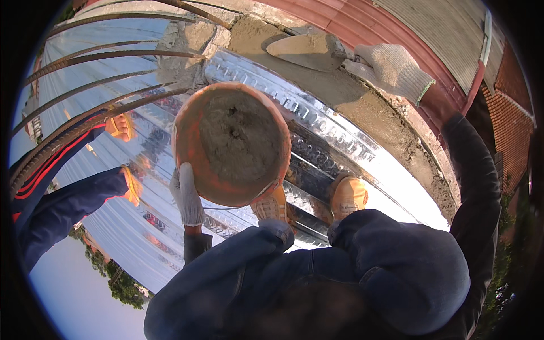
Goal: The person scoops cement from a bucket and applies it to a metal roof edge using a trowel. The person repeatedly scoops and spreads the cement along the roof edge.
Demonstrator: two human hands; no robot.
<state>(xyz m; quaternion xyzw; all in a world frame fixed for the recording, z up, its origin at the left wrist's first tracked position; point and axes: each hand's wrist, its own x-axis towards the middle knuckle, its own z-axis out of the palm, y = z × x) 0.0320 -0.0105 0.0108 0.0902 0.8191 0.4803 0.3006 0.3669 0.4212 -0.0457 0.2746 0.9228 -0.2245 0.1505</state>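
My left hand point(188, 195), in a whitish knit glove, is closed on the lower left rim of a round orange bucket point(189, 141). Wet grey mortar point(243, 136) lies inside the bucket, with small holes in its surface. At the upper right, my gloved right hand point(394, 69) grips a pointed trowel point(300, 52) by its handle, which the fingers mostly hide. Mortar coats the trowel's blade, which rests flat on or just over a strip of fresh mortar point(391, 116) along the curved-looking wall top.
Several rusty rebar rods point(113, 56) jut in from the left. Shiny ribbed metal sheeting point(141, 181) spreads below and beside my tan boots point(348, 197). Another person's legs point(85, 192), in dark trousers and yellow sandals, are at the left. A red metal roof point(362, 22) lies beyond the wall.
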